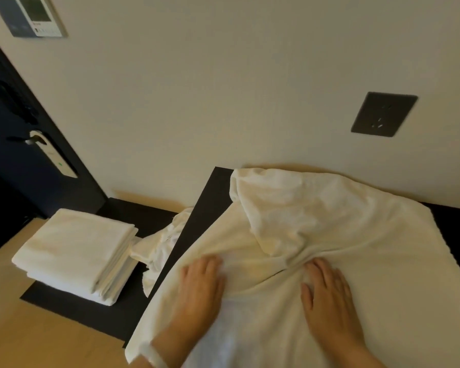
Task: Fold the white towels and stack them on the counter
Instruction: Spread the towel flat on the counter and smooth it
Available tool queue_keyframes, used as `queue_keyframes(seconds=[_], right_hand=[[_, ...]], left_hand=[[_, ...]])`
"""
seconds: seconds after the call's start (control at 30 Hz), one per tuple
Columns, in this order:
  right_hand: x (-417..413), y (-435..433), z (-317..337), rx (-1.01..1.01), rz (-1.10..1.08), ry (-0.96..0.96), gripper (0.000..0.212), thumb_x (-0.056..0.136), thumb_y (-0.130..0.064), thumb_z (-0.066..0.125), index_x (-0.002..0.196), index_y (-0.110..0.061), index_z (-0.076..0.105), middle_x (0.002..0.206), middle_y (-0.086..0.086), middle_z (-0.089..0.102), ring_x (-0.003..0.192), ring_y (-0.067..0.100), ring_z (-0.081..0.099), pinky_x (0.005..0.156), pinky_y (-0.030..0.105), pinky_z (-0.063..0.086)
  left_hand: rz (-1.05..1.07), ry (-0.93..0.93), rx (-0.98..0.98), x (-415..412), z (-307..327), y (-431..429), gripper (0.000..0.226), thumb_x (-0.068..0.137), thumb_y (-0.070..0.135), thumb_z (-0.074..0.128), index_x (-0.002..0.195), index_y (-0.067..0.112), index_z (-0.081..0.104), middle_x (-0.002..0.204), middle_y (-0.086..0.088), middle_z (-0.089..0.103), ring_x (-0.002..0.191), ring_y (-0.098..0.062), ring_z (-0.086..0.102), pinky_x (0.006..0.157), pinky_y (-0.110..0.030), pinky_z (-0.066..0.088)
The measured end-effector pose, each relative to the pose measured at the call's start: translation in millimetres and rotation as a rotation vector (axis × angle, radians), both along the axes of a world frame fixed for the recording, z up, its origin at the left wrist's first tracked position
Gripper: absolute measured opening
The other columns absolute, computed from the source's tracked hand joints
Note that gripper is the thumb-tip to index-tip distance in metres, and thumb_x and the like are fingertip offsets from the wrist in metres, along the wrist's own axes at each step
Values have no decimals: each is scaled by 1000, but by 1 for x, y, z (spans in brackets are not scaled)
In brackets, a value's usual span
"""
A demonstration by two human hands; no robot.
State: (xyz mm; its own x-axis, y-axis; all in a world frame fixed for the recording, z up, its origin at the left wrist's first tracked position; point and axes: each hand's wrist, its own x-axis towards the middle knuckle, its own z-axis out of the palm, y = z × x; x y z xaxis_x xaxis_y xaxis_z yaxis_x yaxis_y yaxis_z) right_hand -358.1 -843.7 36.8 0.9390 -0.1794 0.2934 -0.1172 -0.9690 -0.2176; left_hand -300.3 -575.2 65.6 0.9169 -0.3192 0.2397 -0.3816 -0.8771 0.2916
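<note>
Two hands lie nearest, both on one large white towel (329, 229). The left hand (201, 285) and the right hand (327, 290) each lie palm down, grip spread flat with straight fingers pressing the cloth and pinching nothing. A pale wristband (154, 354) circles the left wrist. The towel covers most of the dark counter (210, 197), rumpled, with its far part bunched up against the wall. To the left, on a lower dark surface, one crumpled towel (160, 248) touches one stack of folded towels (75, 251) – several layers, too tight to count. Farther off, one dark outlet plate (384, 114) sits on the wall at right, one door tag (55, 155) hangs at left, and one wall panel (29, 14) is farthest – its writing too blurred to read.
</note>
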Motion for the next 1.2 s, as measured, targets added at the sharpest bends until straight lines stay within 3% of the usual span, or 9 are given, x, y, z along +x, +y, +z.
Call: queue_keyframes(seconds=[0.17,0.33,0.5,0.6,0.67,0.73,0.9,1.07,1.2], right_hand=[[-1,0,2,-5,-1,-20,52,86,-33,39,119,-4,66,126,16,63,121,22,42,108,38,26],[-3,-1,4,31,5,17,50,88,-33,40,123,-7,63,131,13,61,124,20,41,113,29,17],[-2,-1,3,48,-10,77,56,90,-39,38,141,-17,49,151,3,43,137,16,35,113,30,21],[0,-2,5,24,-7,105,60,92,-41,35,146,-19,45,156,0,38,141,12,29,112,30,21],[0,-3,4,19,-7,123,60,92,-41,35,148,-20,43,157,-2,36,142,11,29,113,30,21],[0,-3,4,10,-8,137,60,92,-41,34,149,-23,40,158,-4,33,143,11,29,114,29,20],[2,-2,5,-33,-23,172,59,95,-41,30,151,-25,37,159,-4,32,144,12,28,114,28,17],[3,-2,4,-44,-48,192,58,95,-39,31,149,-22,41,157,-1,36,141,14,31,114,25,11],[3,-2,5,-46,-51,182,58,94,-39,32,148,-21,44,155,0,39,140,14,32,114,24,12]], left_hand=[[216,221,62,81,28,-17,57,96,49,52,138,12,41,128,-5,51,116,-21,51,98,-33,44],[4,395,38,122,31,-22,25,101,36,47,100,11,50,100,-7,60,94,-28,61,80,-38,47],[292,446,-455,157,34,33,32,99,36,52,82,9,53,74,-3,51,74,-25,50,61,-32,36],[400,615,-634,163,20,43,41,86,44,68,100,6,63,88,-5,62,82,-22,58,72,-35,48],[393,766,-800,167,22,46,38,82,38,77,102,8,67,96,-10,69,91,-28,64,84,-43,55],[352,888,-909,175,25,57,33,81,31,80,102,7,70,97,-13,73,93,-32,68,83,-43,57],[476,615,-848,186,7,76,24,87,29,73,93,8,64,96,-14,65,102,-39,61,91,-50,52],[524,804,-598,169,5,66,65,88,64,55,110,2,56,104,-16,63,97,-32,60,85,-43,50],[401,635,-443,141,5,74,55,96,53,49,97,1,64,92,-15,68,82,-26,61,77,-37,47]])
